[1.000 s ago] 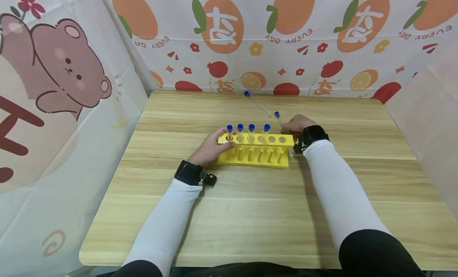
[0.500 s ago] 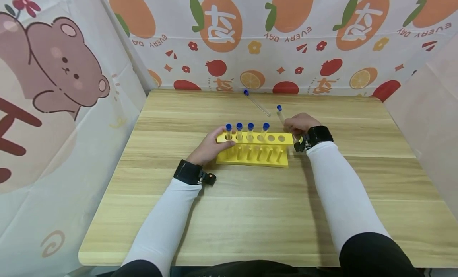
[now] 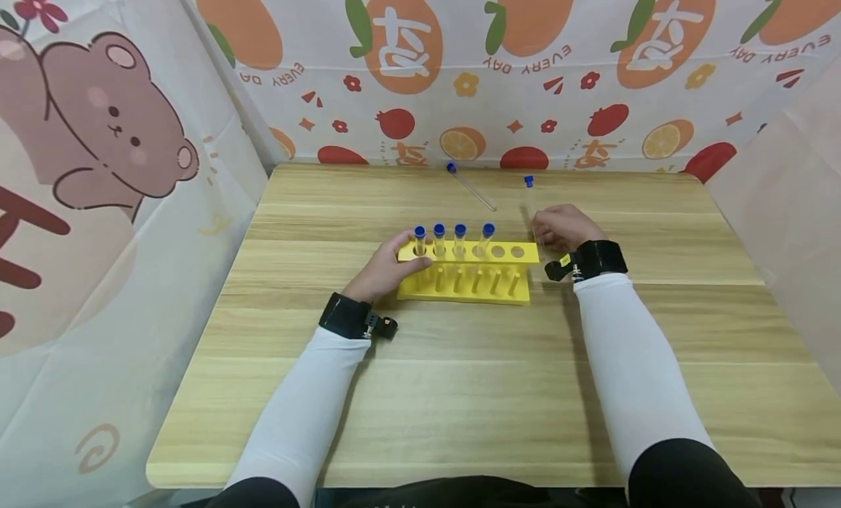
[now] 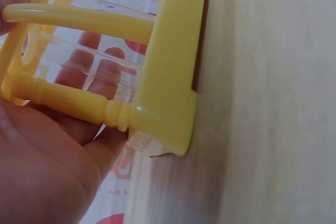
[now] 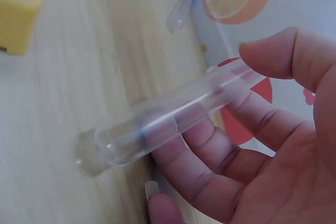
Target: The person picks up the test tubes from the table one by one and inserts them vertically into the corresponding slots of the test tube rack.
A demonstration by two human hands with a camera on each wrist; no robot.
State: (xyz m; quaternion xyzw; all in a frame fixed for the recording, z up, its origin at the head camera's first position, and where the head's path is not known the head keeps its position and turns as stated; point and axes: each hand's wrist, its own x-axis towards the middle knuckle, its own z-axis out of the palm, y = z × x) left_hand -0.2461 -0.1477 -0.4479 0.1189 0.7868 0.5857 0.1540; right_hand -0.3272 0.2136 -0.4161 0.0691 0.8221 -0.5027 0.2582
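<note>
A yellow test tube rack [image 3: 468, 254] stands mid-table with several blue-capped test tubes in its left holes; the two rightmost holes hold none. My left hand [image 3: 384, 268] grips the rack's left end, the thumb over the top plate and the fingers behind, as the left wrist view also shows around the end post [image 4: 79, 103]. To the right of the rack, my right hand [image 3: 563, 227] pinches a clear test tube [image 5: 173, 119] between thumb and fingers. Its blue cap [image 3: 528, 181] points up and away from me, and its rounded bottom end shows in the right wrist view.
Another blue-capped test tube [image 3: 473, 188] lies slanted on the wooden table [image 3: 460, 406] behind the rack. A printed fruit-pattern cloth [image 3: 512, 77] hangs along the table's back edge, with a bear-patterned sheet [image 3: 98, 201] at the left.
My right hand has moved a little to the right, bringing the test tube with it; the tube has turned more upright and its cap is higher. The left hand and rack stay in place.
</note>
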